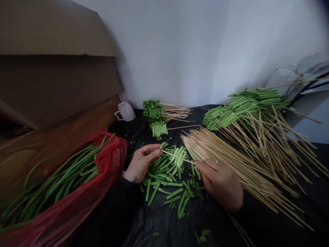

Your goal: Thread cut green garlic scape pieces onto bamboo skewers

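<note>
My right hand is closed round a thin wooden skewer that points left. Several green bean pieces sit side by side across the skewer. At its left tip, my left hand pinches one short green bean piece between thumb and fingertips. Below both hands, loose cut bean pieces lie scattered on black plastic sheeting. A large bundle of bare skewers fans out beside and beyond my right hand.
A red plastic bag with long beans lies at left, below a cardboard box. A white mug lies near the wall. Filled bean skewers are piled at back centre and back right.
</note>
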